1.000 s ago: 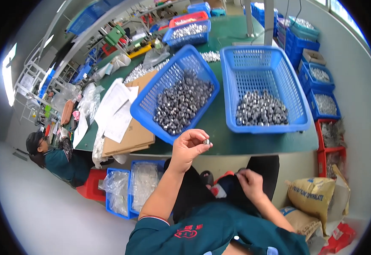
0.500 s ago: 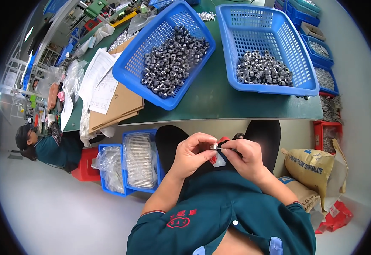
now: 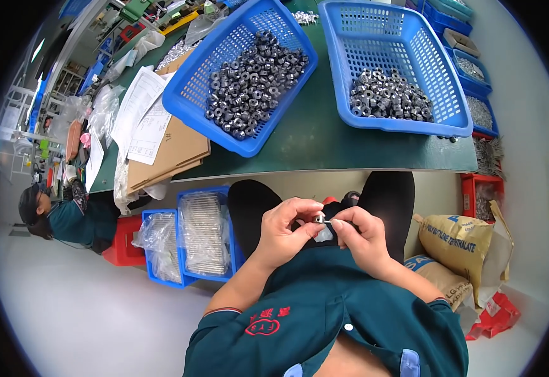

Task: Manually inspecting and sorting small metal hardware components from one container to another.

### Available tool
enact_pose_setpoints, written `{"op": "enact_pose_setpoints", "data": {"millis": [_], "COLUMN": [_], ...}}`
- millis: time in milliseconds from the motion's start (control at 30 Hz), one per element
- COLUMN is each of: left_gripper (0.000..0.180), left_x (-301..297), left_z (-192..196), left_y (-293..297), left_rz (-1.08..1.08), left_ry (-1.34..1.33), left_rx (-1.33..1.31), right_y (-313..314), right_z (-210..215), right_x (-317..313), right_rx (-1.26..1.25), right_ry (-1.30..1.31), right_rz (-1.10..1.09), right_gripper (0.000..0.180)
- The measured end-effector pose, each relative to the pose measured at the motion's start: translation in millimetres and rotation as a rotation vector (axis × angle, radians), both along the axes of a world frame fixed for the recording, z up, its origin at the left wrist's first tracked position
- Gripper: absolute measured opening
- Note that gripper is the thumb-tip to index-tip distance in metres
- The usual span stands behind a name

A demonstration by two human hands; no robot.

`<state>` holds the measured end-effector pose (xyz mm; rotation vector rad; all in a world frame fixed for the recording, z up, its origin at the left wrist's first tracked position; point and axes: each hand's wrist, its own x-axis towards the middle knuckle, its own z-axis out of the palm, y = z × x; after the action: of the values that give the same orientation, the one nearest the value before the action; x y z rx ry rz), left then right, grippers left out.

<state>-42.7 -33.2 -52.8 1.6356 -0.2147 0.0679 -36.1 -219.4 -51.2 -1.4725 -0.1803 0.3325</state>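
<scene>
Over my lap, my left hand point(image 3: 282, 230) pinches a small shiny metal ring point(image 3: 319, 218) between thumb and index finger. My right hand point(image 3: 363, 239) is closed on a thin metal pin point(image 3: 328, 221) that points left into or against the ring; which of these cannot be made out. Most of the pin is hidden by the fingers. Beyond my hands, on the green table point(image 3: 306, 151), a left blue basket point(image 3: 186, 85) and a right blue basket point(image 3: 381, 47) hold many similar metal rings.
Cardboard sheets point(image 3: 183, 154) and papers point(image 3: 137, 103) lie left of the baskets. Below the table edge stand blue bins point(image 3: 224, 220) of wrapped metal rods. Sacks point(image 3: 453, 239) and a red crate point(image 3: 475, 195) are at right. Another person point(image 3: 76, 220) sits at far left.
My right fingers have drawn slightly away from my left hand and loosened a little, so more of the pin shows. The left hand keeps its pinch on the ring.
</scene>
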Motion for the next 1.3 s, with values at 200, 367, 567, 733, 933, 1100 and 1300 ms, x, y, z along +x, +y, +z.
{"op": "enact_pose_setpoints", "data": {"millis": [200,367,567,733,933,1100,1300], "left_gripper": [0.036,0.038,0.045,0.049,0.045,0.041,0.025], "left_x": [0.7,1.6,3.6,6.8,14.0,21.5,98.5], "left_z": [6.1,8.5,8.2,8.7,17.0,28.9,91.0], "left_y": [-1.1,-3.8,-4.7,-4.5,-12.8,-23.6,-25.7], "left_rz": [0.033,0.069,0.002,-0.056,-0.073,-0.118,0.044], "left_ry": [-0.213,-0.253,-0.255,-0.339,-0.470,-0.557,-0.717], "left_rx": [0.245,0.352,0.447,0.564,0.721,0.864,0.850], "right_y": [-5.1,-10.6,-2.5,-1.2,-3.0,-12.9,-36.6], "right_z": [-0.6,-6.6,1.0,-2.6,-3.8,-8.5,-37.4], "right_x": [11.0,12.2,9.8,19.5,20.9,21.0,30.7], "right_rx": [0.260,0.284,-0.097,-0.503,-0.490,-0.283,0.072], "right_ry": [0.566,0.545,0.051,-0.838,-0.780,-0.133,0.159], "right_rz": [0.114,0.115,0.010,-0.051,-0.026,-0.003,-0.187], "right_gripper": [0.018,0.018,0.015,0.010,0.014,0.016,0.018]}}
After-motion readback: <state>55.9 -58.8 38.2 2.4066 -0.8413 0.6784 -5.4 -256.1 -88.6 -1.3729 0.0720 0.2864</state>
